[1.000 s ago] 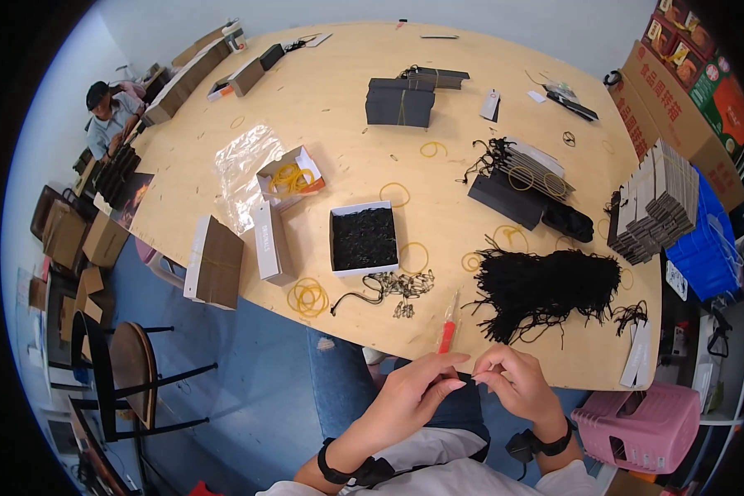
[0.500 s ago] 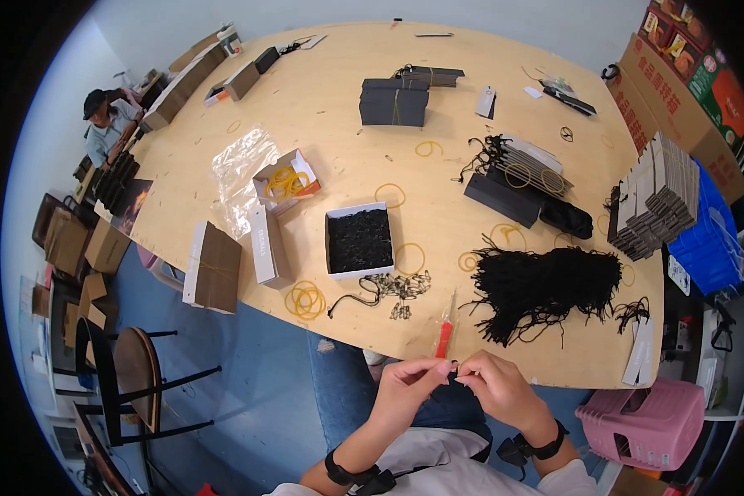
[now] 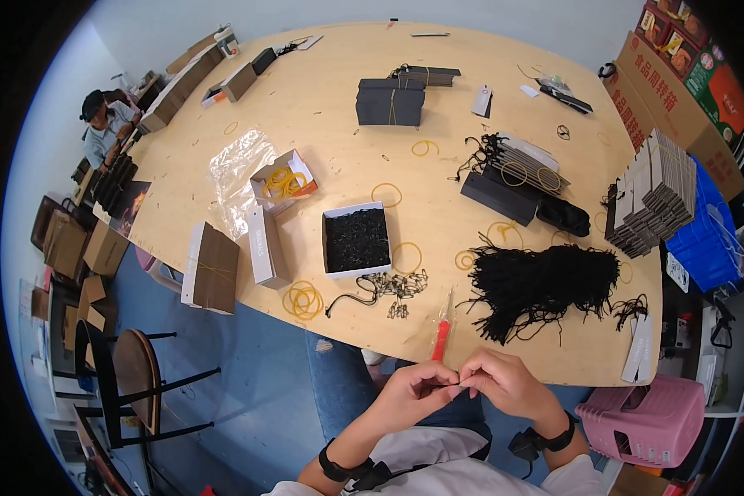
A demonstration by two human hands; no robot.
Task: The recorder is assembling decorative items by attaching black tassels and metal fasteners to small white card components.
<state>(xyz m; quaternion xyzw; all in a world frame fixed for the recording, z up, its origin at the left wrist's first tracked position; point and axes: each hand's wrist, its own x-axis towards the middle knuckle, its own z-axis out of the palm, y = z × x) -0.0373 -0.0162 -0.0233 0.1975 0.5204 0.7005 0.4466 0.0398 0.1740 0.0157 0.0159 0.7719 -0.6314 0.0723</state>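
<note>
At the near table edge, my left hand (image 3: 413, 395) and my right hand (image 3: 508, 383) meet with thumbs and forefingers pinched together. A tiny dark piece shows between the fingertips, too small to name. Just beyond them lies a red-handled pointed tool (image 3: 441, 337), its thin tip aimed away from me. A thick bundle of black cords (image 3: 546, 285) is spread to the right of it. Left of the tool are small metal pins (image 3: 399, 283) in a loose heap, and behind them stands a white open box (image 3: 326, 248) filled with small black pieces.
Yellow rubber bands (image 3: 303, 301) lie left, with more in a small box (image 3: 307, 188). Banded brown card stacks (image 3: 215, 269) stand at the left edge. Black card bundles (image 3: 388, 107), grey tag stacks (image 3: 653, 190) and a pink carrier (image 3: 641, 422) lie farther out. Another person (image 3: 107, 132) sits far left.
My fingertips have drawn closer together and the hands sit slightly lower, still pinching. The view has shifted a little; the things on the table look unmoved.
</note>
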